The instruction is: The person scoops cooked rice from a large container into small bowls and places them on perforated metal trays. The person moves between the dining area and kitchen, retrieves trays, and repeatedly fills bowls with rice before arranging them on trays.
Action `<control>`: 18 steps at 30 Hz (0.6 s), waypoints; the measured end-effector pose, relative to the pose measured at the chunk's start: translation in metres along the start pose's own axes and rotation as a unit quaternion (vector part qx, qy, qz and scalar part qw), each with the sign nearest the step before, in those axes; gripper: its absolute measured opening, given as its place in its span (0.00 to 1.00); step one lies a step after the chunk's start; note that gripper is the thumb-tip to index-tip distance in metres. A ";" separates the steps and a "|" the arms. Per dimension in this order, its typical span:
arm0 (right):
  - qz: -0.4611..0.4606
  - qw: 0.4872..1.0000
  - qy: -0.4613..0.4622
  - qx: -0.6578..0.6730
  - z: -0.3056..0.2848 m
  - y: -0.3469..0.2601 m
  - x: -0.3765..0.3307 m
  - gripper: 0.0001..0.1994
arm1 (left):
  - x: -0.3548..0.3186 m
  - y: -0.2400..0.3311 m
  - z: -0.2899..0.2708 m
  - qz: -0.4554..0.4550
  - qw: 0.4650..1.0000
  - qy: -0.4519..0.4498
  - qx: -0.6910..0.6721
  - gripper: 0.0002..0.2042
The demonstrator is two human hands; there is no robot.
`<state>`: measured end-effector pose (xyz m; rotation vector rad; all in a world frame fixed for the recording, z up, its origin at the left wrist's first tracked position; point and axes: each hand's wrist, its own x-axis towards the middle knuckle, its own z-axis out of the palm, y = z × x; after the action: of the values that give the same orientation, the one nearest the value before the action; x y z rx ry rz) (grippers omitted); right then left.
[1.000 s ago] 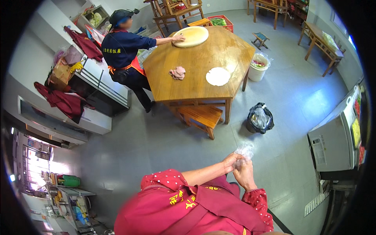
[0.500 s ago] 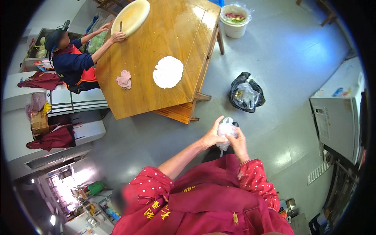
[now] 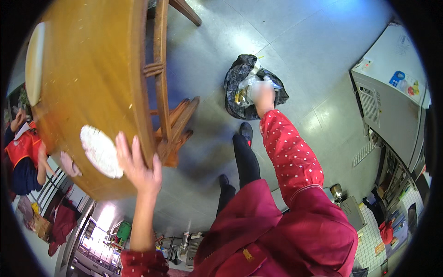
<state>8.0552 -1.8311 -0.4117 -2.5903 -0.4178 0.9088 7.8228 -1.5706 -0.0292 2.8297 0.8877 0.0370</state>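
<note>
My left hand lies with spread fingers on the near edge of the wooden table, beside a round white floury sheet. My right hand reaches down over a black garbage bag on the floor. Motion smears its fingers, so whether it holds anything cannot be made out. Clear crumpled plastic and other scraps fill the opening of the garbage bag around that hand. A pinkish crumpled cloth or piece lies on the table past the white sheet.
A co-worker in an orange-red apron stands at the table's far left side, near a large round board. Wooden table legs stand left of the garbage bag. A white appliance stands at the right.
Both hands held a crumpled clear plastic bag before. They have parted: the left moved onto the table edge, the right out over the garbage bag. The view has shifted and the table looks closer.
</note>
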 end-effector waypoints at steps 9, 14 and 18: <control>-0.042 0.981 -0.042 -0.183 0.156 0.043 0.071 0.22 | -0.006 -0.005 -0.003 -0.050 0.997 -0.055 0.019 0.37; 0.073 0.982 -0.142 -0.099 0.158 0.026 0.073 0.26 | -0.009 -0.007 0.000 -0.039 0.999 -0.027 0.002 0.36; 0.069 0.975 -0.135 -0.165 0.082 -0.018 0.031 0.27 | -0.007 -0.005 0.000 -0.020 0.999 -0.016 -0.034 0.33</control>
<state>8.0231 -1.7837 -0.4806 -2.8273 -0.5039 1.3519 7.8146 -1.5706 -0.0301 2.7413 0.9174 0.0161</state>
